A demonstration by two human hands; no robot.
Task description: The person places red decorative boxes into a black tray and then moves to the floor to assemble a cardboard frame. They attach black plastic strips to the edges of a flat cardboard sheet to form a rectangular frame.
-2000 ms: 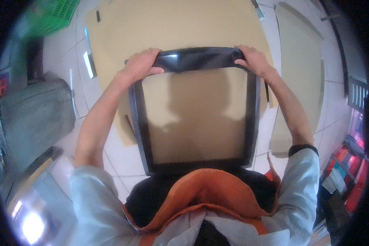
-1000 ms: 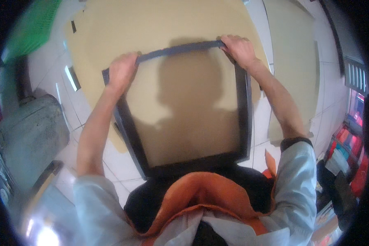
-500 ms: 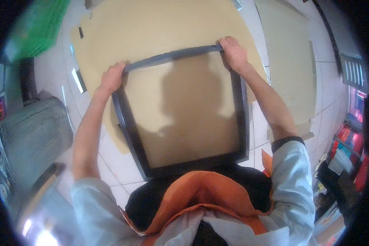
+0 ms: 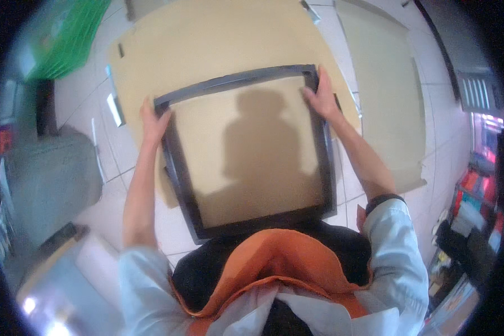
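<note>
A dark, roughly square frame (image 4: 235,79) lies over a tan cardboard sheet (image 4: 218,39) in front of me, its near bar close to my orange apron (image 4: 288,249). At its far left corner is my left hand (image 4: 155,120), the fingers straight along the outer side and the thumb apart on the inner side. My right hand (image 4: 322,96) rests at the far right corner with fingers stretched out and the thumb spread over the side bar. Both hands straddle the bars without the fingers curling round them. Shadow darkens the cardboard inside the frame.
A second, paler sheet (image 4: 378,95) lies on the white tiled floor (image 4: 445,115) to the right. At the far left is a green mesh basket (image 4: 73,47). A grey-green padded object (image 4: 53,173) stands at the left, and mixed items (image 4: 467,224) are piled at the right.
Both hands have loosened from a closed grip on the far corners to straighter fingers along the outer sides. The frame's far edge has shifted slightly left and down in view.
</note>
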